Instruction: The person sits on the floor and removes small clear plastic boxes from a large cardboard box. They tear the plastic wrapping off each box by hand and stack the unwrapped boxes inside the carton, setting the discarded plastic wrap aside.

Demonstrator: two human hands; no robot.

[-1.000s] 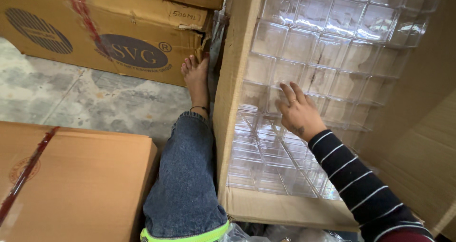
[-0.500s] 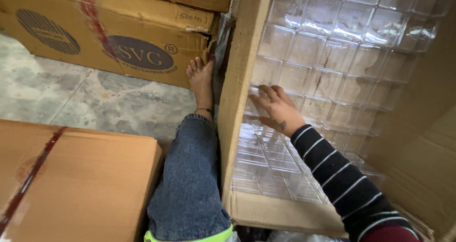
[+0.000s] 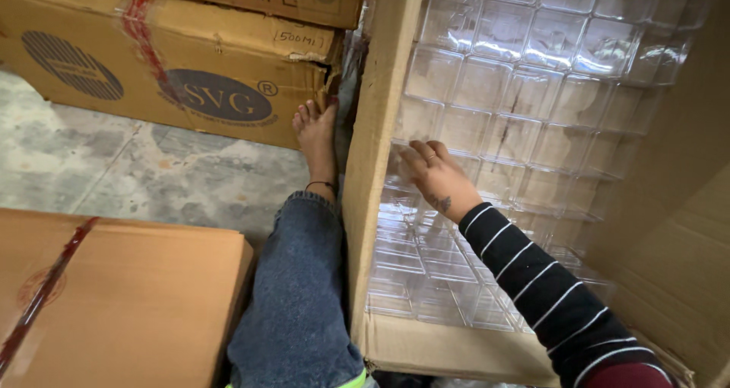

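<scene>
My right hand reaches into a big cardboard box lying open toward me. The box is packed with rows of clear plastic square containers. The hand lies palm-down on the containers close to the box's left wall, fingers slightly curled over a row's edge, gripping nothing that I can see. A black-and-white striped sleeve covers the arm. My left hand is out of view.
My leg in blue jeans and bare foot stretch along the outside of the box's left wall. Printed cardboard cartons are stacked beyond the foot. A taped brown carton sits at lower left on the mottled stone floor.
My right hand has slid leftward across the clear containers, from the middle of the box to just beside its left wall. The leg and cartons stay put.
</scene>
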